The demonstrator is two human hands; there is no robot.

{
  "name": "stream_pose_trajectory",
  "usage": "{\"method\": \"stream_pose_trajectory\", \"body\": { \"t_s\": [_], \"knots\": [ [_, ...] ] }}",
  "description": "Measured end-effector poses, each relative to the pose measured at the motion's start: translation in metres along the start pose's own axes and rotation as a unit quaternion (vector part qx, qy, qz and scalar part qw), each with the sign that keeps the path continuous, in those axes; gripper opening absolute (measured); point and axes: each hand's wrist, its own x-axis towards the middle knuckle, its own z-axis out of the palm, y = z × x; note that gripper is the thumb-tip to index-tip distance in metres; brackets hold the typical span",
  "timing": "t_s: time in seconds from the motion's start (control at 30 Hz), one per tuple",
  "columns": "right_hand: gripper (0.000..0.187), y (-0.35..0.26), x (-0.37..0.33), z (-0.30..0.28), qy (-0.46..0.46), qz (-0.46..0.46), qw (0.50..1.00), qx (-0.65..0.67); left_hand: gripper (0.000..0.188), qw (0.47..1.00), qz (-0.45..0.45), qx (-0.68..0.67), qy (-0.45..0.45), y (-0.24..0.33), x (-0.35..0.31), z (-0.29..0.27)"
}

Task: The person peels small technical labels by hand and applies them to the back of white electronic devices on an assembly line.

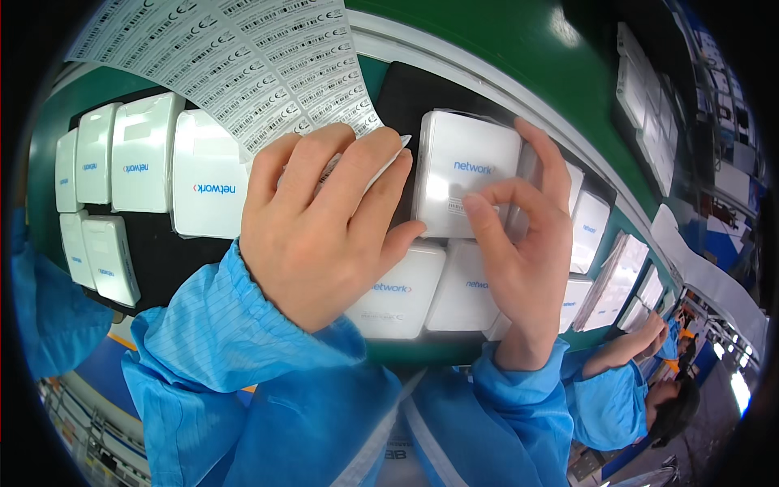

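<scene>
Remotely, I see the left hand (320,231) pinching the label sheet (276,69) at eleven o'clock, the right hand (531,243) spread at the white box (462,146) around one o'clock.

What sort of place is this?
Probably a factory floor, likely packing or assembly: many matching white boxes, a large sheet of barcode labels, and a co-worker nearby in blue workwear like the wearer's.

The white box (442,146) by my right hand (531,252) looks smooth, under glossy, clear plastic film that wrinkles at the edge. My label sheet (276,57) is paper, the black mat (162,260) matt, the green surface (487,32) shiny, my left sleeve (219,325) creased, fine-lined cloth.
</scene>
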Motion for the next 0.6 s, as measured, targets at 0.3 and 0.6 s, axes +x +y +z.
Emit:
{"method": "stream_pose_trajectory", "body": {
  "t_s": [0.3, 0.6],
  "knots": [
    [0.009, -0.0017, -0.0007, 0.0011, 0.001, -0.005, 1.000, -0.014, 0.057, 1.000, 0.001, 0.002, 0.004, -0.0003, 0.0000, 0.0001],
    [0.010, -0.0025, -0.0011, 0.0030, 0.007, -0.008, 0.999, -0.030, 0.055, 1.000, 0.000, 0.000, 0.010, -0.0012, -0.0013, 0.0007]
  ]
}}
